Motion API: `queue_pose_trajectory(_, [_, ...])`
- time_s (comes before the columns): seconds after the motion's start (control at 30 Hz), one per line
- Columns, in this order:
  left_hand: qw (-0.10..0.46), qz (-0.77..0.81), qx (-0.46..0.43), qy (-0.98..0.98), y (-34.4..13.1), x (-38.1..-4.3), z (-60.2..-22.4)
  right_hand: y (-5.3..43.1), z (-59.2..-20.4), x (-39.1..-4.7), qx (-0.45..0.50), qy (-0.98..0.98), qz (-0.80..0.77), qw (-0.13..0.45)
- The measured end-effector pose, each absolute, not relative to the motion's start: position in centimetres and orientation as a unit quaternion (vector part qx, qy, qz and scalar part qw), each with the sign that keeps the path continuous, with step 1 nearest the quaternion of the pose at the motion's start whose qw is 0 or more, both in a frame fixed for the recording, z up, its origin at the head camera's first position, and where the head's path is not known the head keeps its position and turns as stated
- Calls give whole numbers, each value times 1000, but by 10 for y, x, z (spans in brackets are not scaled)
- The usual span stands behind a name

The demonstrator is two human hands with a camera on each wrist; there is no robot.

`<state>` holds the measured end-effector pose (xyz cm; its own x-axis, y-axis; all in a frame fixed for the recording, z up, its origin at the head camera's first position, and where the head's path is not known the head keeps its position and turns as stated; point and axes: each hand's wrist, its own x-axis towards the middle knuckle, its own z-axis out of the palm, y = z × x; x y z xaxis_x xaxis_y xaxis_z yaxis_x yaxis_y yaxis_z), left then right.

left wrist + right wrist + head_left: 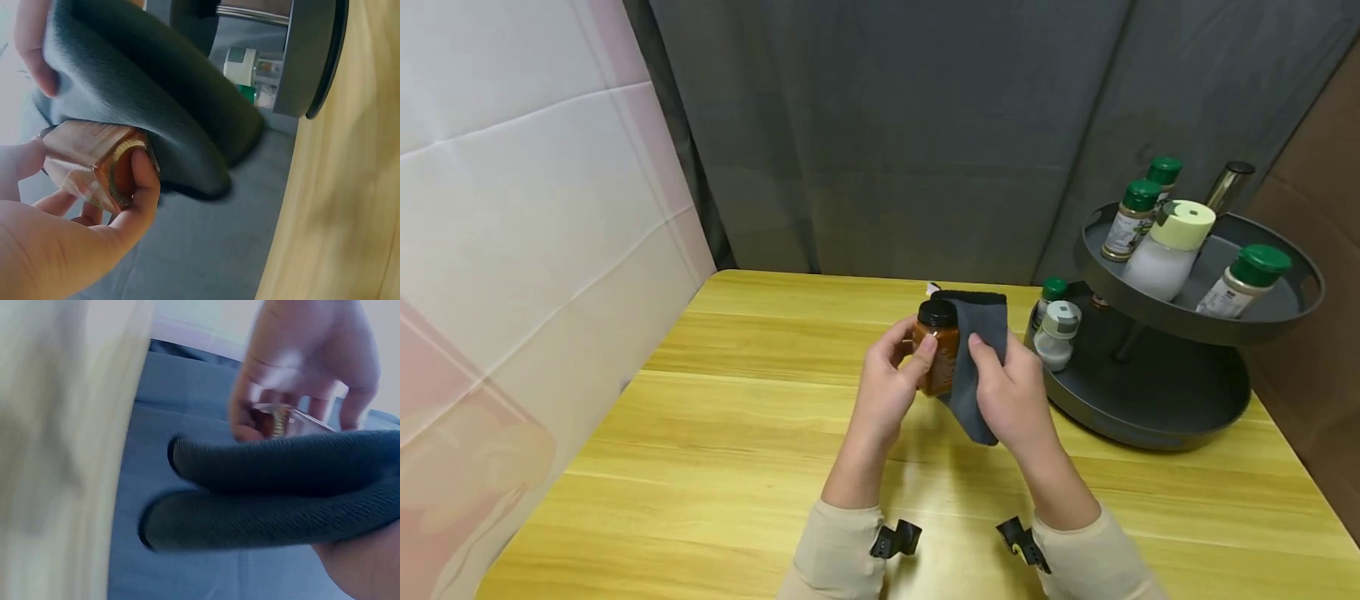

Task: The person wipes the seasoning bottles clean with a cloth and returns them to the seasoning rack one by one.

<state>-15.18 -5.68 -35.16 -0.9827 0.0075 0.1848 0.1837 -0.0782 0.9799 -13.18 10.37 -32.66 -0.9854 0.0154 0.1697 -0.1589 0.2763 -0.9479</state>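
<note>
My left hand (888,379) grips a squarish spice jar (938,354) with a black lid and reddish-brown contents, held above the wooden table. In the left wrist view one finger presses against the base of the jar (94,159), and the thumb lies near its lid end. My right hand (1011,390) holds a folded dark grey cloth (973,358) against the jar's right side, thumb on top. Seen from the right wrist, the cloth (262,487) hangs in two folds and covers part of the jar, with the left hand (306,356) beyond it.
A dark two-tier round rack (1150,417) stands at the right of the table (737,467). Its upper tray bears several green-capped bottles and a yellow-capped shaker (1168,250). On the lower tray sits a white-capped shaker (1057,337). A small white item (932,288) shows behind the cloth.
</note>
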Motion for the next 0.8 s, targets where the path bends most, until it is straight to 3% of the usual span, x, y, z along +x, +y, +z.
queue_pose_trajectory(0.23, [78, -733, -63, -672, -61, -150, -349, 103, -336, -138, 31, -840, 539, -51])
queue_pose_trajectory(0.33, [75, -736, -66, -670, -61, -150, -349, 105, -331, -137, 36, -835, 548, -36])
queue_pose_trajectory(0.5, [63, -735, -74, -671, -60, -149, -351, 103, -321, -131, 54, -785, 612, 71])
queue_pose_trajectory(0.57, [63, -736, -72, -670, -60, -149, -352, 101, -321, -128, 64, -777, 619, 89])
queue_pose_trajectory(0.67, [72, -739, -65, -667, -61, -149, -352, 99, -325, -128, 64, -790, 606, 67])
queue_pose_trajectory(0.8, [81, -739, -63, -666, -62, -149, -352, 101, -330, -130, 44, -821, 570, -13])
